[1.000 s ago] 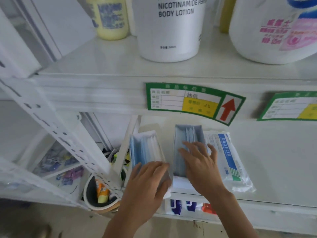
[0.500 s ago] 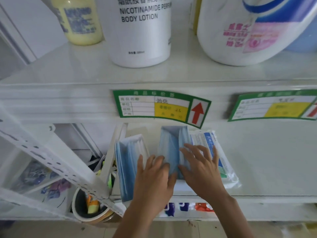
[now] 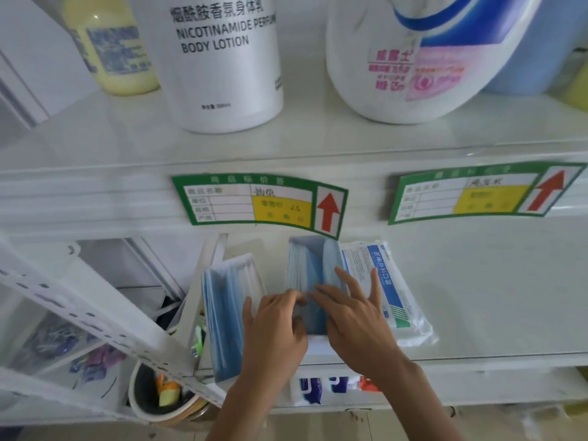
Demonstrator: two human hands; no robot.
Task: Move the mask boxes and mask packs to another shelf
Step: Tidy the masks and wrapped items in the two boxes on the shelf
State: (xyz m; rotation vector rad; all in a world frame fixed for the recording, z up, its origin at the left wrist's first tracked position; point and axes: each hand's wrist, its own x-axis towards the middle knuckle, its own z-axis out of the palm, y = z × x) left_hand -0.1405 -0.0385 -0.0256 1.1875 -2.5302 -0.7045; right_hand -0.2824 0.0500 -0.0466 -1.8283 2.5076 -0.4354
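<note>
bare shelf [image 3: 493,297] lies right of the mask pack [image 3: 386,288]; upper shelf edge [image 3: 95,198] overhangs behind.

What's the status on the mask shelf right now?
Both hands on the middle mask box: left hand pinching the masks, right hand flat on them. Left mask box and mask pack untouched. Nothing blocking.
</note>
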